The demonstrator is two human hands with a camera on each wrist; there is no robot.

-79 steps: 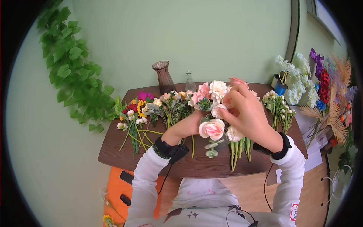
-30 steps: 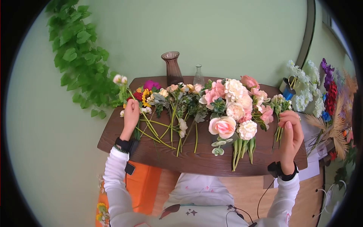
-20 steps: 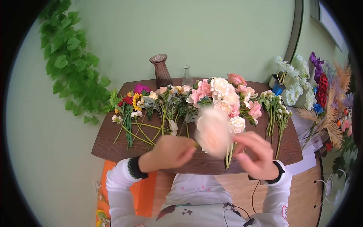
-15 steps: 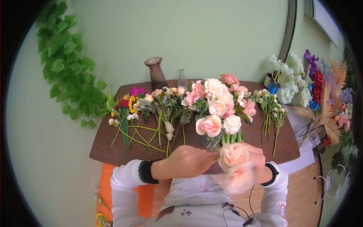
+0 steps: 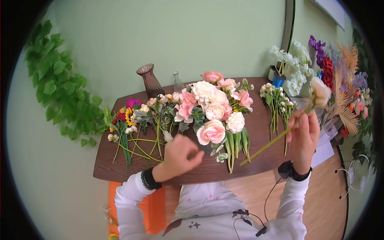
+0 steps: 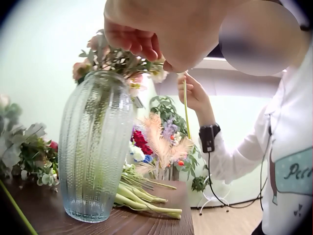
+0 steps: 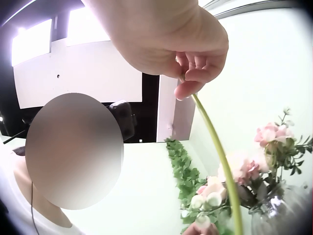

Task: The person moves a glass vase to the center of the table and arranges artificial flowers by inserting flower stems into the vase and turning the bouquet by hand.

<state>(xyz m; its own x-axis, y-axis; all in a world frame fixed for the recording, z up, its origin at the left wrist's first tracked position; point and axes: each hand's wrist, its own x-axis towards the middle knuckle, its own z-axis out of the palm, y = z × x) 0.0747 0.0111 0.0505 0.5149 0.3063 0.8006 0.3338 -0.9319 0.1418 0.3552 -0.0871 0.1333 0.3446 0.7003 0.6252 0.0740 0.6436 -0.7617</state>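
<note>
At the right of the head view my right hand (image 5: 304, 134) pinches the green stem (image 5: 266, 148) of a pale peach flower (image 5: 320, 92). The bloom is raised and the stem slants down to the left. In the right wrist view, fingers and thumb meet on that stem (image 7: 217, 139). My left hand (image 5: 180, 156), fingers loosely curled and holding nothing, is over the table's front left of the bouquet. Pink and cream blooms, including a large pink rose (image 5: 211, 133), fill a ribbed clear glass vase (image 6: 95, 152), which they mostly hide in the head view.
Loose flowers lie along the left of the dark wooden table (image 5: 188, 170), with a sunflower (image 5: 129, 115) among them. Behind stand a brown glass vase (image 5: 150, 82) and a small clear bottle (image 5: 178, 82). White-budded sprigs (image 5: 276, 100) and thick green stems (image 5: 236, 144) lie at right.
Both hands were at the bouquet; then the left hand lifted a stem from the left and brought it to the middle. The right hand now holds the flower out right, apart from the left.
</note>
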